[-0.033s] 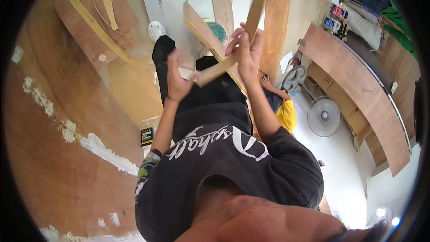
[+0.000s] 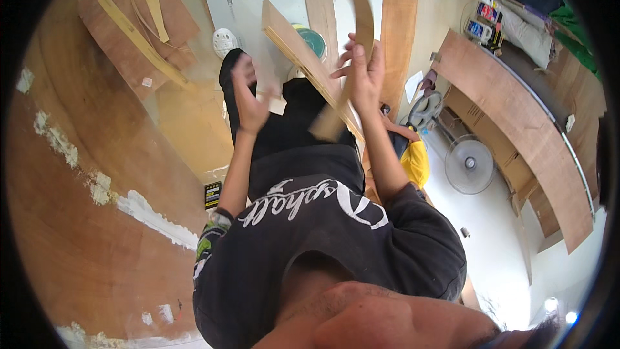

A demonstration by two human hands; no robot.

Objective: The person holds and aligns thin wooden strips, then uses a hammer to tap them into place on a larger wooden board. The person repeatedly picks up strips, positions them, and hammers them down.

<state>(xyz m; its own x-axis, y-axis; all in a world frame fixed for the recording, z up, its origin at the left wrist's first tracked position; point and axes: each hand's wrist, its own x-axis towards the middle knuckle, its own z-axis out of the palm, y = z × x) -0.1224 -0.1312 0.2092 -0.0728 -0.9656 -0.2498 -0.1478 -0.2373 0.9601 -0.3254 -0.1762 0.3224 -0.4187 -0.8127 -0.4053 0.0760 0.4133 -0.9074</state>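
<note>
Place: woodworking workshop | Signs: plywood sheet (image 2: pixel 181 19), loose wood strips (image 2: pixel 134 26), curved wooden panel (image 2: pixel 522 126), white-smeared board (image 2: pixel 77 226)

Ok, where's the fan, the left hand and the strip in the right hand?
Strip (image 2: pixel 366 13), head view: its upper part.
Left hand (image 2: pixel 251 106), head view: the middle of it.
Fan (image 2: pixel 470 163), head view: its hub.

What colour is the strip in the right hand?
The strip is light brown; head view shows it best.

left hand (image 2: pixel 250 105): blurred | wooden strip (image 2: pixel 363 10): upper end cut off, lower end blurred | yellow-clad co-worker (image 2: pixel 415 163): partly hidden
</note>
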